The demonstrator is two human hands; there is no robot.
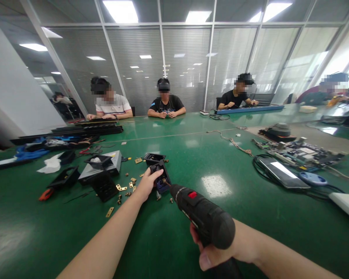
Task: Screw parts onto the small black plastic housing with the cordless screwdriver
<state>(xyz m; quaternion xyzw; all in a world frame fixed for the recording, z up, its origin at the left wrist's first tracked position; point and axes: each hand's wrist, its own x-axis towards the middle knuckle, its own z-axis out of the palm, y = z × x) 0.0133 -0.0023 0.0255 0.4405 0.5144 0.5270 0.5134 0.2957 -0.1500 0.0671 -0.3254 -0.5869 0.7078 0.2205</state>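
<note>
Currently: left hand (145, 185) pinning small black part (160, 176) to green bench (192, 162), fingers clamped over its near edge; right hand (218, 252) clenched around one black power screwdriver (205, 217), bit tip at the part. Risks: bit slipping off the screw toward the left fingers; part twisting under torque. Loose brass pieces (122, 188) beside: roughly a dozen. Seated people opposite: four.
</note>
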